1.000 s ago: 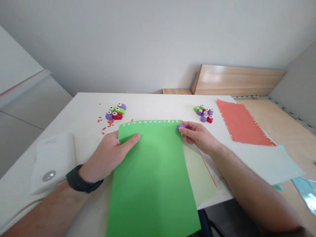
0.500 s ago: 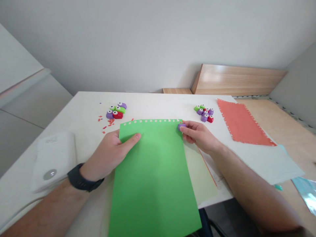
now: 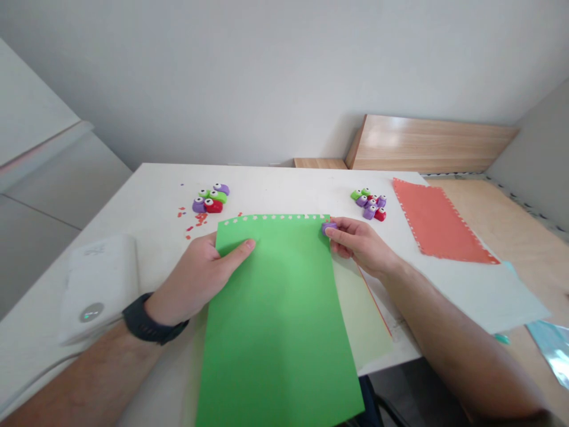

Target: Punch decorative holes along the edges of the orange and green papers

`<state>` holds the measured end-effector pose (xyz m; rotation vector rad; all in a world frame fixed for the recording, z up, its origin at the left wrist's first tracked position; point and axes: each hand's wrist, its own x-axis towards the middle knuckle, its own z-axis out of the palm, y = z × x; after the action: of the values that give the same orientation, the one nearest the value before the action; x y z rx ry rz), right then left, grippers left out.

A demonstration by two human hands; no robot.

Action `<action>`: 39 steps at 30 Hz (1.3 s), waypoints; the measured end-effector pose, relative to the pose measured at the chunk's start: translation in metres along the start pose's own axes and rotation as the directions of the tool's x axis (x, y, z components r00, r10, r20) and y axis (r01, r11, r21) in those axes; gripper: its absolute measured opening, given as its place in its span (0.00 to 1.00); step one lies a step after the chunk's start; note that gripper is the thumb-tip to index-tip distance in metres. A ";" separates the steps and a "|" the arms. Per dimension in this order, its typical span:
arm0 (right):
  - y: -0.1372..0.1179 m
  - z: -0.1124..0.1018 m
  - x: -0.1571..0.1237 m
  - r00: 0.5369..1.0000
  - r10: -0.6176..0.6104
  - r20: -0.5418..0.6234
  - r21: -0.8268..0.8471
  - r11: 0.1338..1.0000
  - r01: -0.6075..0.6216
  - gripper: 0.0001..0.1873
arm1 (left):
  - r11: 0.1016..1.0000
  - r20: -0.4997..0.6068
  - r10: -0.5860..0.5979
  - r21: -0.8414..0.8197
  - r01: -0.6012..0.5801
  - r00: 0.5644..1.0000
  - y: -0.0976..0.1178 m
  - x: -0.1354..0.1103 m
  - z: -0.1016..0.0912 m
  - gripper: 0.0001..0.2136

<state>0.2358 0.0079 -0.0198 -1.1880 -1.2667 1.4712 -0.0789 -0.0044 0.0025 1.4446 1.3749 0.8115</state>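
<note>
A sheet of green paper (image 3: pixel 275 314) with a row of small punched cutouts along its top edge is held over the table. My left hand (image 3: pixel 211 267) grips its left edge, thumb on top and fingers hidden beneath. At the top right corner, my right hand (image 3: pixel 362 243) pinches a small purple paper punch (image 3: pixel 328 228) against the sheet's edge. Its jaw and the far fingers are partly hidden. Pale sheets (image 3: pixel 360 314) lie under the green one on the right.
Several eyed punches (image 3: pixel 211 201) sit at the back left beside red paper bits (image 3: pixel 200 219). Another punch cluster (image 3: pixel 368 201) stands back right. A red sheet (image 3: pixel 440 222) with punched edges lies at the right. A white device (image 3: pixel 102 284) with a cable is by my left arm.
My hands, the green paper and the purple punch keep the same position relative to each other. The whole view has shifted very slightly.
</note>
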 end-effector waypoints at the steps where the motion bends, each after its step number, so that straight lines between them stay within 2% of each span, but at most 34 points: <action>1: 0.000 0.000 0.000 1.000 -0.002 -0.001 0.000 1.000 0.002 0.20 | 1.000 0.003 -0.006 -0.005 0.006 1.000 -0.001 0.000 0.000 0.24; 12: 0.000 -0.001 0.000 1.000 -0.025 -0.004 -0.001 1.000 0.025 0.19 | 0.997 -0.014 0.034 0.073 -0.033 0.999 -0.001 0.003 0.000 0.25; 20: -0.002 0.000 -0.001 1.000 -0.023 -0.003 0.011 1.000 0.024 0.19 | 0.999 -0.017 -0.007 0.051 0.008 1.000 0.000 0.001 0.000 0.25; 26: -0.001 0.001 0.000 0.999 -0.040 -0.006 0.047 0.998 0.040 0.19 | 0.997 -0.034 0.036 0.062 -0.033 0.999 -0.002 0.001 -0.001 0.25; 31: 0.000 0.003 0.000 0.999 -0.041 -0.031 0.029 0.999 0.042 0.20 | 0.999 -0.009 0.006 0.051 -0.005 1.000 0.000 0.000 -0.001 0.24; 39: -0.002 0.006 -0.001 0.999 -0.031 -0.038 0.004 1.000 0.031 0.21 | 0.999 -0.009 0.023 0.044 -0.023 1.000 0.000 0.001 -0.001 0.24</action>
<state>0.2304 0.0056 -0.0174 -1.1835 -1.2502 1.4217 -0.0796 -0.0038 0.0024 1.4947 1.3932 0.8082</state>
